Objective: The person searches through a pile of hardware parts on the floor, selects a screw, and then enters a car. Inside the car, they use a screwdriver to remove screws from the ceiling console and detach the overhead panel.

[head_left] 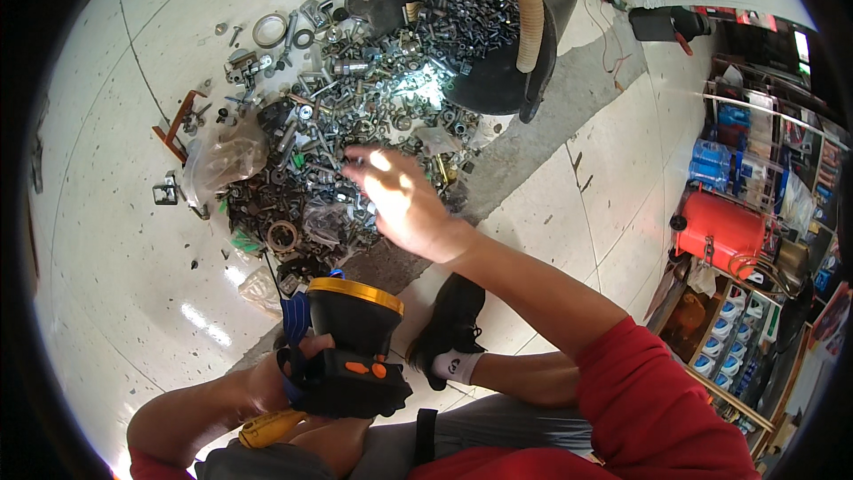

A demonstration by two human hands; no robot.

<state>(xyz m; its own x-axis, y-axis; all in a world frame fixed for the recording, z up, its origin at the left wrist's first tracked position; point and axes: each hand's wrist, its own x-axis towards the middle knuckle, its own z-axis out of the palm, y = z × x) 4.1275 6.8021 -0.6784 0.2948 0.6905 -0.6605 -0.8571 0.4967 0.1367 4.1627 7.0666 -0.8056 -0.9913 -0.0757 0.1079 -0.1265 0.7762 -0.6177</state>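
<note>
My left hand (284, 373) grips a black headlamp (355, 320) with a yellow rim, orange buttons and a blue strap. A bright patch of light falls on a heap of loose bolts, nuts and washers (355, 98) spread over the floor. Above the near side of this heap, my right hand (395, 200) reaches out with its fingers apart and slightly blurred. I see nothing held in it, and sunlit spots lie on its back. Behind the heap, a tipped black container (498, 89) with a ribbed beige hose (530, 27) spills more small bolts.
A clear plastic bag (227, 156) and an orange metal bracket (182, 124) lie at the heap's left. My black shoe (453, 324) stands close by. Shelves with bottles (724, 338) and a red tank (724, 227) line the right. Thin wires (613, 44) trail at the back.
</note>
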